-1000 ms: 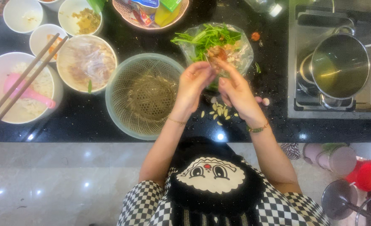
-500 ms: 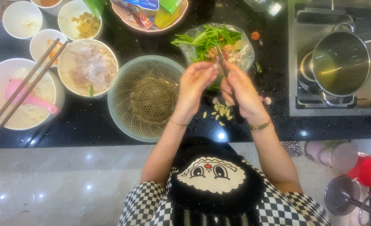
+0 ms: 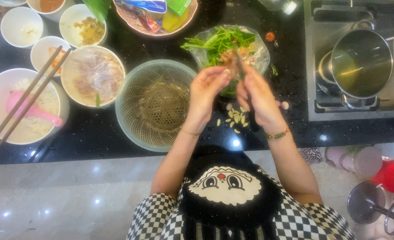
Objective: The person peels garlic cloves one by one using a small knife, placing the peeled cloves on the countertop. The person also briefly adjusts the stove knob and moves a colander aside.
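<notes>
My left hand pinches a small pale-brown clove-like piece at its fingertips. My right hand is closed around a thin dark knife whose blade points away from me, against that piece. Both hands hover over the black counter, just in front of a clear bag of green leaves. Several pale peel bits lie on the counter under my hands.
A green mesh colander stands left of my hands. Further left are a covered bowl, a rice bowl with pink spoon, chopsticks and small white bowls. A steel pot sits on the stove at the right.
My hands stay in nearly the same place over the peel bits. The knife blade has come into view above my right fingers.
</notes>
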